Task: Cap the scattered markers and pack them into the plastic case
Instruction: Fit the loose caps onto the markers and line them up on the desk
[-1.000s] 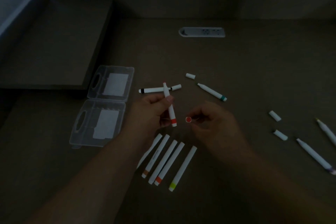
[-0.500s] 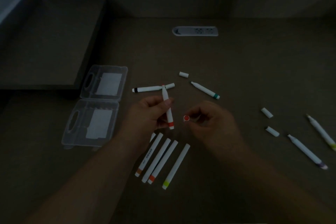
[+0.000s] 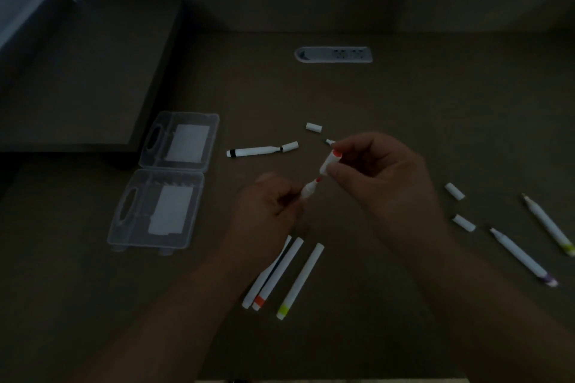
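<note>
My left hand (image 3: 267, 208): bare, no glove, no ring that I can make out in this dim light.
My right hand (image 3: 382, 177): bare too, with nothing on the fingers that shows.
My wrists: no watch, strap or bracelet on either one.
My forearms: both uncovered from the wrist down to the lower edge of the view; no sleeve or cuff reaches into sight.
My nails: short, plain, without any polish I can tell.
Marks: the light is too low for me to make out any on my hands or arms.
</note>
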`<state>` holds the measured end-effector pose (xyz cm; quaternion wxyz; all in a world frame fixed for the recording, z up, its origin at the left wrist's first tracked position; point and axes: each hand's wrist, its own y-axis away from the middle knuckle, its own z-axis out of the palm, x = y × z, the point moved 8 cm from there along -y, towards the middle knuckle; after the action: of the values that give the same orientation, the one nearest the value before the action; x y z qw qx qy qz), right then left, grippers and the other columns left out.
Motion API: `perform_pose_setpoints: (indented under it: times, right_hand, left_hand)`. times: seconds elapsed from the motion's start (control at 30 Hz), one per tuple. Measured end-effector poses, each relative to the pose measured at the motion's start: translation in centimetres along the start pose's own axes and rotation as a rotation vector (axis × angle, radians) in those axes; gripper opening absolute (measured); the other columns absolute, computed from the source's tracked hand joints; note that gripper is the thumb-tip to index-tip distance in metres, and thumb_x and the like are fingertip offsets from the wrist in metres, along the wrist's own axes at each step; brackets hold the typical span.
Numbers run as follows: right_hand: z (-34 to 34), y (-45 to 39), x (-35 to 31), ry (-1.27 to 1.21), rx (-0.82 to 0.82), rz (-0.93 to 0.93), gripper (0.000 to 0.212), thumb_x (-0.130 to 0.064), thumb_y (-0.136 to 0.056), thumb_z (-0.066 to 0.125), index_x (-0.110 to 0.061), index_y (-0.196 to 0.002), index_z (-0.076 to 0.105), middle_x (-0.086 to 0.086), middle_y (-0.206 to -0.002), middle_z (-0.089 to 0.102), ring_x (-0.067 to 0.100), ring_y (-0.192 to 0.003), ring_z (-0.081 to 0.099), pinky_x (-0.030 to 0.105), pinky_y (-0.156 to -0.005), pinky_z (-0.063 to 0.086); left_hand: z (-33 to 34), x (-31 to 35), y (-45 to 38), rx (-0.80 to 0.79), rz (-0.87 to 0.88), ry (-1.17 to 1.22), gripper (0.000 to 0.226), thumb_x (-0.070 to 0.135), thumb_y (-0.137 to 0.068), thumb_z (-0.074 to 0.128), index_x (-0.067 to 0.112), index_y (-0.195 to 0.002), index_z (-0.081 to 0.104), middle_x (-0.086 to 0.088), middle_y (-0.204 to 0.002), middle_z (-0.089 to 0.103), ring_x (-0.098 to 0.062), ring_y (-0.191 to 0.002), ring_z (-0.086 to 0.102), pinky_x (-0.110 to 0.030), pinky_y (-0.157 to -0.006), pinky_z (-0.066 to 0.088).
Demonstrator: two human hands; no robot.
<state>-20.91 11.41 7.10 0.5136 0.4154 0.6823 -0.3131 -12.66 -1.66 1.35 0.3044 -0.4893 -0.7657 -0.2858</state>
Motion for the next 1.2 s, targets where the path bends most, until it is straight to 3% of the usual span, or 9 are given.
perform_pose_setpoints:
  times: [0.13, 0.33, 0.57, 0.73, 0.8, 0.87, 1.0, 1.2]
  right_hand:
    - [0.6, 0.3, 0.0, 0.052, -0.044, -0.002, 0.028, -0.010, -0.081, 0.075, -0.036, -0.082, 0.064, -0.007, -0.091, 0.070, 0.009, -0.088, 0.069, 0.027, -0.078, 0.058]
    - [1.0, 0.6, 0.6, 0.091, -0.080, 0.015, 0.031, -0.007, -0.083, 0.072, -0.037, -0.084, 0.063, -0.013, -0.090, 0.066, -0.001, -0.084, 0.064, 0.010, -0.070, 0.052]
    - [1.2, 1.0, 1.3, 0.019, -0.080, 0.066, 0.028, -0.006, -0.085, 0.070, -0.033, -0.089, 0.064, -0.010, -0.089, 0.066, -0.005, -0.082, 0.064, 0.007, -0.067, 0.049]
    - [0.4, 1.0, 2.4, 0.006, -0.061, 0.175, 0.024, -0.008, -0.085, 0.071, -0.030, -0.089, 0.066, -0.007, -0.087, 0.069, -0.002, -0.079, 0.068, 0.011, -0.062, 0.052]
    - [-0.6, 1.0, 3.6, -0.043, -0.031, 0.293, 0.017, -0.008, -0.086, 0.070, -0.025, -0.089, 0.068, -0.003, -0.083, 0.072, 0.003, -0.072, 0.070, 0.015, -0.058, 0.053]
    - [-1.1, 1.5, 5.8, 0.000, -0.047, 0.457, 0.009, -0.012, -0.089, 0.066, -0.021, -0.092, 0.066, 0.001, -0.086, 0.071, 0.007, -0.071, 0.070, 0.017, -0.056, 0.052]
    - [0.2, 4.3, 10.3, 0.221, -0.215, 0.712, 0.006, -0.020, -0.094, 0.061, -0.025, -0.095, 0.059, 0.001, -0.095, 0.064, 0.012, -0.080, 0.066, 0.024, -0.063, 0.054]
    - [1.0, 5.3, 11.9, 0.451, -0.208, 0.686, 0.014, -0.024, -0.090, 0.065, -0.030, -0.101, 0.057, -0.004, -0.097, 0.060, 0.010, -0.082, 0.064, 0.033, -0.076, 0.058]
  left_hand:
    - [0.3, 0.2, 0.1, -0.018, 0.026, 0.024, 0.012, 0.028, -0.096, 0.059, 0.023, -0.101, 0.069, 0.006, -0.097, 0.059, -0.006, -0.088, 0.056, -0.021, -0.076, 0.048]
    - [0.3, 0.9, 0.2, -0.024, 0.053, 0.124, 0.007, 0.024, -0.094, 0.060, 0.029, -0.092, 0.064, 0.010, -0.088, 0.057, 0.000, -0.085, 0.054, -0.010, -0.068, 0.044]
    - [0.7, 1.3, 0.7, -0.057, 0.015, 0.234, 0.022, 0.016, -0.095, 0.061, 0.033, -0.082, 0.060, 0.008, -0.084, 0.056, 0.010, -0.077, 0.056, -0.004, -0.064, 0.044]
    - [1.4, 1.2, 1.0, -0.128, -0.062, 0.279, 0.012, 0.024, -0.094, 0.062, 0.035, -0.091, 0.067, 0.009, -0.094, 0.065, -0.001, -0.084, 0.063, -0.017, -0.070, 0.053]
    - [1.9, 1.6, 0.8, -0.188, -0.077, 0.225, 0.012, 0.027, -0.093, 0.063, 0.032, -0.103, 0.067, 0.011, -0.102, 0.065, -0.003, -0.087, 0.065, -0.020, -0.075, 0.056]
    - [2.2, 1.3, 0.5, -0.211, -0.078, 0.101, 0.028, 0.032, -0.093, 0.063, 0.030, -0.121, 0.061, 0.019, -0.106, 0.057, 0.000, -0.094, 0.059, -0.019, -0.081, 0.051]
    - [2.1, 0.3, 0.2, -0.145, -0.052, -0.082, 0.037, 0.039, -0.095, 0.059, 0.030, -0.131, 0.056, 0.020, -0.098, 0.046, 0.008, -0.084, 0.047, -0.008, -0.068, 0.033]
    - [2.9, -0.6, 0.1, -0.103, -0.077, -0.091, 0.040, 0.038, -0.095, 0.061, 0.027, -0.133, 0.057, 0.019, -0.104, 0.045, 0.008, -0.083, 0.046, -0.006, -0.068, 0.033]
